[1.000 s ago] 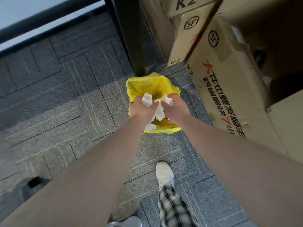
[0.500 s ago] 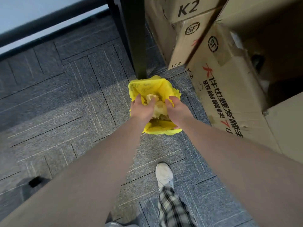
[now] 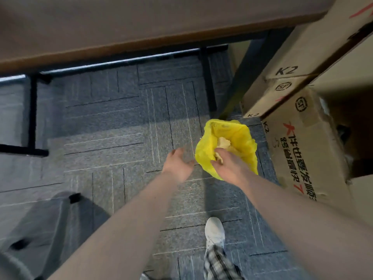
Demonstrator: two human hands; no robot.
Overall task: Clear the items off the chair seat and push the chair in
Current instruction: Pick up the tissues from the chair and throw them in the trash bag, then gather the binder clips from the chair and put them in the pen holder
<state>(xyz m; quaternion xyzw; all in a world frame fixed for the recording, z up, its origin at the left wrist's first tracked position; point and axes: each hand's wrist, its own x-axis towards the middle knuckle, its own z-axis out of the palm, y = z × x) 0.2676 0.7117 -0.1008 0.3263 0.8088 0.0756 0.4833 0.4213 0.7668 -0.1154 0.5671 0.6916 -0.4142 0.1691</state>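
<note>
A yellow plastic bag [image 3: 242,138] stands open on the carpet beside the cardboard boxes. Crumpled pale tissue paper [image 3: 223,142] lies inside it. My right hand [image 3: 229,167] reaches over the bag's near rim, its fingertips down on the paper; whether they grip it is hidden. My left hand [image 3: 177,164] is outside the bag to its left, palm up, fingers apart and holding nothing. A grey blurred shape with black fittings [image 3: 46,225] at the lower left may be the chair.
A brown table top [image 3: 141,27] spans the top, with black metal legs [image 3: 207,81] and a black frame [image 3: 32,118] under it. Stacked cardboard boxes [image 3: 302,148] fill the right side. My white shoe [image 3: 215,231] stands on grey carpet tiles.
Both hands were pressing white tissue into the bag. My left hand has since come out and moved left, open. The view has risen and now shows the table.
</note>
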